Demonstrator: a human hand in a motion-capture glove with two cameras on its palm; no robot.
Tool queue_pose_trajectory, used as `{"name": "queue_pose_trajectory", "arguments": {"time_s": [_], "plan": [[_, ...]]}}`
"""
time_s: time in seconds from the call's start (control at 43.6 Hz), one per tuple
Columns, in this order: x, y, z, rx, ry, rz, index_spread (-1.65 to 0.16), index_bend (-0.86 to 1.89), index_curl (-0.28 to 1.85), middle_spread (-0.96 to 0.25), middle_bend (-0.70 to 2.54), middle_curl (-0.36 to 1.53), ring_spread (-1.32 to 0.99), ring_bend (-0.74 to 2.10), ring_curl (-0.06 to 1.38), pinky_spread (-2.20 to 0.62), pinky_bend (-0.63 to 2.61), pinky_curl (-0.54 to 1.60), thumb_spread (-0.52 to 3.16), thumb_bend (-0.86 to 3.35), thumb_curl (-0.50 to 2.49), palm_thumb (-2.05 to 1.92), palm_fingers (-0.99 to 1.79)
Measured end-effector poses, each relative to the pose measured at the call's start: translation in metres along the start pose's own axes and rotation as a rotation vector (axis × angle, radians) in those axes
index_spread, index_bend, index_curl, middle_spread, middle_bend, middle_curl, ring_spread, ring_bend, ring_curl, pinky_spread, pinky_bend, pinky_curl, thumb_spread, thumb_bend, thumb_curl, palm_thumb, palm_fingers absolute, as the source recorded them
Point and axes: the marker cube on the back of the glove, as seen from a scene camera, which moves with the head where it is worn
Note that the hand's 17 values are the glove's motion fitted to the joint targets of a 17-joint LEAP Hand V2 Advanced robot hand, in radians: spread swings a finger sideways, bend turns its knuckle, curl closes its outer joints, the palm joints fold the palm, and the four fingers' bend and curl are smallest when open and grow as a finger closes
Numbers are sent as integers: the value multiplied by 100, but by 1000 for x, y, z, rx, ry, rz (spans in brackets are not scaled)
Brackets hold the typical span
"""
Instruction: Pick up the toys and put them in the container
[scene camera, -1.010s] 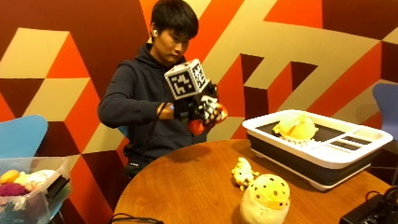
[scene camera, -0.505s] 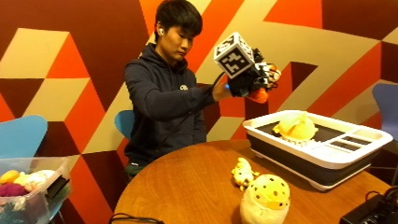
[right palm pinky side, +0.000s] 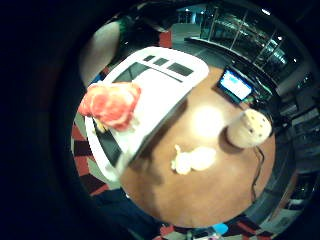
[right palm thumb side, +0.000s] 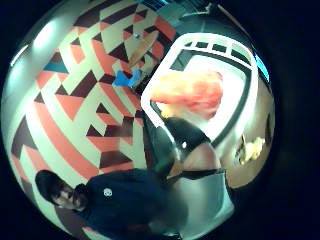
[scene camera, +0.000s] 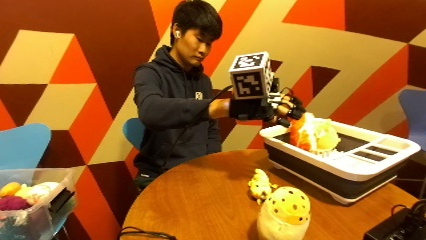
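My gloved right hand (scene camera: 274, 107) hovers over the near-left end of the white container (scene camera: 373, 161), fingers spread. An orange-red plush toy (scene camera: 301, 131) is just under the fingertips, down inside the container and against a yellow plush (scene camera: 327, 136). In the palm views the same orange toy (right palm pinky side: 112, 102) (right palm thumb side: 192, 92) shows over the container's white floor (right palm pinky side: 165, 82), away from the palm. On the round table lie a small yellow toy (scene camera: 260, 185) (right palm pinky side: 192, 159) and a yellow plush with black spots (scene camera: 283, 213) (right palm pinky side: 250, 129).
A clear bin (scene camera: 30, 202) holding several soft toys stands at the lower left beside a blue chair (scene camera: 20, 145). A black device (scene camera: 399, 227) and cables sit at the table's near right edge. A lit screen (right palm pinky side: 235, 84) stands on the table's far side.
The hand has carried the orange toy from chest height to the right and down over the container. The toy now sits below the spread fingers, inside the container.
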Motion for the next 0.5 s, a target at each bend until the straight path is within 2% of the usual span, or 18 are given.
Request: {"name": "queue_pose_trajectory", "arguments": {"time_s": [0.115,0.252,0.344,0.505], "plan": [[47,33,-1,-148,63,108,-27,22,66,-10,34,69,-12,43,38,-1,76,42,142,12,45,39,-16],[96,47,21,-366,211,241,-27,19,63,-6,20,62,-7,25,32,1,73,39,148,21,51,54,-21],[116,50,54,-520,362,259,-28,17,60,-3,6,54,-4,14,29,1,73,39,150,23,53,58,-33],[133,42,95,-605,422,218,-30,26,59,-1,1,41,-2,9,24,2,70,38,153,27,55,65,-32]]}}
